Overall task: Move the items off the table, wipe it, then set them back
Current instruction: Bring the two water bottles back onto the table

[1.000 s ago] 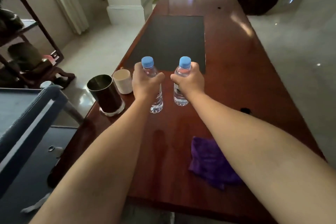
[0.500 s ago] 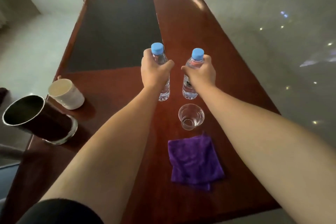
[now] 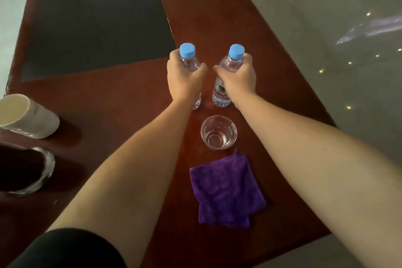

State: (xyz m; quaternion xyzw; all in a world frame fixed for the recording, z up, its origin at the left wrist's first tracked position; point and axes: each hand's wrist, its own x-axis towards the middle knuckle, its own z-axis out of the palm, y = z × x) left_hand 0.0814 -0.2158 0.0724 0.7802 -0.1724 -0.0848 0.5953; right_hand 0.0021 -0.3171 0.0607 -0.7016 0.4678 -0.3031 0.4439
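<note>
Blue-capped left bottle (image 3: 188,61) gripped in left hand (image 3: 183,78), right bottle (image 3: 228,67) in right hand (image 3: 238,80)

Head cam, looks fwd/down, close over table (image 3: 134,98).

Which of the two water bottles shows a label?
The bottle in the right hand: its label shows just below the grip. The bottle in the left hand shows only clear plastic.

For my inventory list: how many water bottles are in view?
2. The left water bottle is gripped by the left hand; the right water bottle is gripped by the right hand. None seem hidden.
</note>
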